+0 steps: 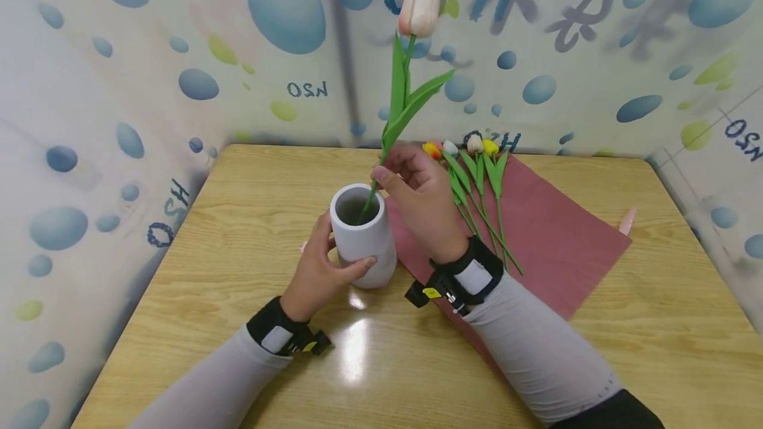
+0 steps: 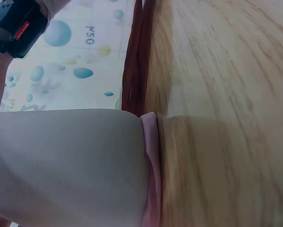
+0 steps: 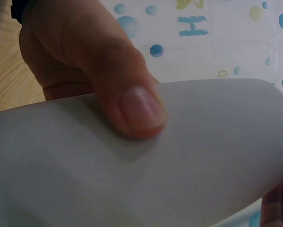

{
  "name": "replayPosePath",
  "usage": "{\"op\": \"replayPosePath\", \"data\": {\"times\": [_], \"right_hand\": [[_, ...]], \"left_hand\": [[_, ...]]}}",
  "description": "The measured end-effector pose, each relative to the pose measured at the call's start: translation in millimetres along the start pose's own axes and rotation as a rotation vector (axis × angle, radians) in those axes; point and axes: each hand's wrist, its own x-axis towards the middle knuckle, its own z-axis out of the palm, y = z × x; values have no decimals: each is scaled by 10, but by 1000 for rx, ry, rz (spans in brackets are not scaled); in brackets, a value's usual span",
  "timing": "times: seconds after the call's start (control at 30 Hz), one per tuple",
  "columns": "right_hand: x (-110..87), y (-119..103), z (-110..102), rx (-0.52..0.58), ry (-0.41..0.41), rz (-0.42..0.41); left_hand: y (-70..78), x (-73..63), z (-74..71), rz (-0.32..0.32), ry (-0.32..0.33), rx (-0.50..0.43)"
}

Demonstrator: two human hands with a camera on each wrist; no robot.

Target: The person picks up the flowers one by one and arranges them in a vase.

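A white vase (image 1: 375, 253) stands upright on the table, its mouth open toward me. My left hand (image 1: 318, 273) grips its side, thumb across the near face; in the right wrist view that thumb lies on the vase wall (image 3: 212, 132). My right hand (image 1: 426, 207) pinches the green stem of a pale pink tulip (image 1: 419, 10) just above the rim. The stem's lower end is inside the vase mouth, while bloom and leaves rise high above. In the left wrist view the vase (image 2: 70, 161) fills the lower left.
Several tulips (image 1: 493, 174), with yellow, orange and pale blooms, lie on dark pink wrapping paper (image 1: 554, 237) to the right of the vase. A light pink strip (image 1: 628, 222) shows at the paper's right corner. A patterned sheet (image 1: 512, 98) rises behind the wooden table (image 1: 238, 237).
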Motion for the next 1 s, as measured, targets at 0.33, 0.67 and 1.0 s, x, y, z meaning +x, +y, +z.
{"op": "replayPosePath", "data": {"times": [0.33,0.67,1.0], "right_hand": [[-24,59,5,-88,3,10],[-57,109,4,-180,-84,80],[-50,111,-5,-333,-146,20]], "left_hand": [[-3,2,-1,1,-7,5],[-4,0,2,-21,-14,-1],[5,2,-2,-33,-7,13]]}}
